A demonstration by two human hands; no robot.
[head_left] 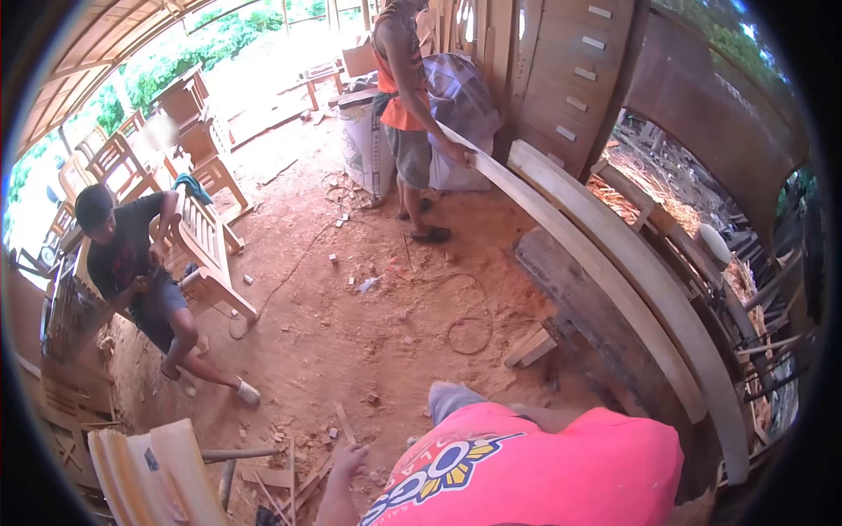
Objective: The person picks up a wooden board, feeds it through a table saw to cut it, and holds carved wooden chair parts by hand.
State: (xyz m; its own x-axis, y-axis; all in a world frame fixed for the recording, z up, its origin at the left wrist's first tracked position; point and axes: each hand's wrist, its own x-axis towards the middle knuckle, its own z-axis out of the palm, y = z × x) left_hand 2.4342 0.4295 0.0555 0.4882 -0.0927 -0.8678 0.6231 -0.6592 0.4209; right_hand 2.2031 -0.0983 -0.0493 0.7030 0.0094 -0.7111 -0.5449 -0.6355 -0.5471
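Note:
A hand (349, 461) with its forearm rises from the bottom edge, left of a bright pink printed shirt (561, 465). I cannot tell whether this hand is my left hand or belongs to the wearer of the pink shirt, if that is someone else. Its fingers look curled, near a thin wood strip (346, 424); whether it grips the strip is unclear. My right hand does not show. A long pale board (596, 254) slopes down to the right, its far end held by a person in an orange top (408, 96). A second, thicker board (649, 272) lies beside it.
A person in dark clothes (140, 254) is at left beside a slatted wooden chair (203, 238). Curved wood pieces (158, 473) stand at lower left. A cable (465, 346) and wood scraps lie on the dirt floor. A dark bench (605, 316) runs under the boards.

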